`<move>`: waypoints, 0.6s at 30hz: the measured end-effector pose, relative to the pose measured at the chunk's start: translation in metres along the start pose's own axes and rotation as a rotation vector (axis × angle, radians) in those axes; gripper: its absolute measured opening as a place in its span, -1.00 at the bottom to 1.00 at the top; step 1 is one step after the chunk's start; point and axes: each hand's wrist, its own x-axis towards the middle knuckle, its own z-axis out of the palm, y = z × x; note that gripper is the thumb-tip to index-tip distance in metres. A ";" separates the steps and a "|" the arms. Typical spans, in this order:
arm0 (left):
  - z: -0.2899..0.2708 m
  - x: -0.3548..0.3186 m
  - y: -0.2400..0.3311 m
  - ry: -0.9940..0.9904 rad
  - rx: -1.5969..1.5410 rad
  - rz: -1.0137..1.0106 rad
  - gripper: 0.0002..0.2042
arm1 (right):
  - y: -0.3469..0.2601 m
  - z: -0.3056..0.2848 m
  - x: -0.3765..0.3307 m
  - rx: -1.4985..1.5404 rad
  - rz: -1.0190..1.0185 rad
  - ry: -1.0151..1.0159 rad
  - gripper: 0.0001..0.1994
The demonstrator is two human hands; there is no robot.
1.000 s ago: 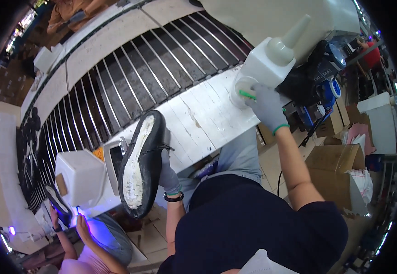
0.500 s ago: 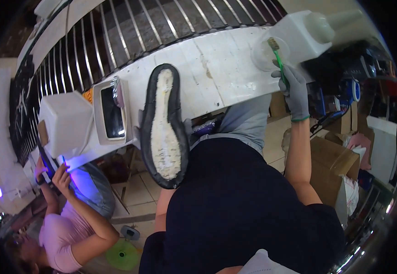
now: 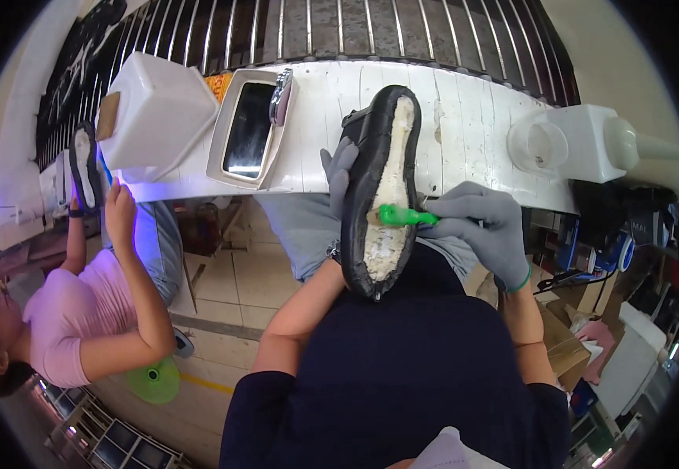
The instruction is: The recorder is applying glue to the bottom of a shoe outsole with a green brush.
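Note:
A black shoe (image 3: 357, 187) is held bottom up, showing a long cream-coloured bottom (image 3: 389, 187) inside a dark rim. My left hand (image 3: 341, 173), in a grey glove, grips it from the left side, its other fingers hidden behind the shoe. From the right, my gloved right hand (image 3: 489, 225) pinches a small brush with a green handle (image 3: 407, 216). The brush's head meets the cream bottom around its lower middle, though the bristles are mostly hidden by the handle.
On the white bench edge (image 3: 324, 125) stand a round clear cup (image 3: 539, 147) and white bottle (image 3: 586, 141) at right. A tray with a phone (image 3: 250, 129) and white container (image 3: 156, 113) stand left. Metal rollers (image 3: 339, 31) run behind. A co-worker (image 3: 93, 320) handles another shoe (image 3: 84, 164).
My right hand has brought the brush from the clear cup to the shoe's bottom. The view has swung right, and the shoe now stands further right in it.

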 end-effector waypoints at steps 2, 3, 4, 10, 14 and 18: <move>0.003 -0.002 -0.004 0.005 -0.006 0.007 -0.36 | -0.001 0.004 -0.004 -0.074 -0.050 0.018 -0.74; 0.005 -0.003 -0.006 0.004 -0.006 0.008 -0.35 | 0.000 0.005 -0.004 -0.118 -0.042 0.026 -0.75; 0.006 -0.004 -0.008 0.004 -0.011 0.008 -0.34 | 0.001 0.005 -0.002 -0.117 -0.065 0.024 -0.75; 0.009 -0.004 -0.010 0.002 0.112 0.068 -0.29 | 0.008 0.001 0.028 -0.193 0.041 0.222 -0.80; 0.011 -0.004 -0.012 0.093 0.024 0.114 -0.26 | -0.014 -0.008 0.022 -0.270 0.045 0.242 -0.80; 0.012 -0.013 -0.023 0.027 -0.104 0.103 -0.25 | -0.023 -0.010 0.009 -0.222 -0.063 -0.006 -0.77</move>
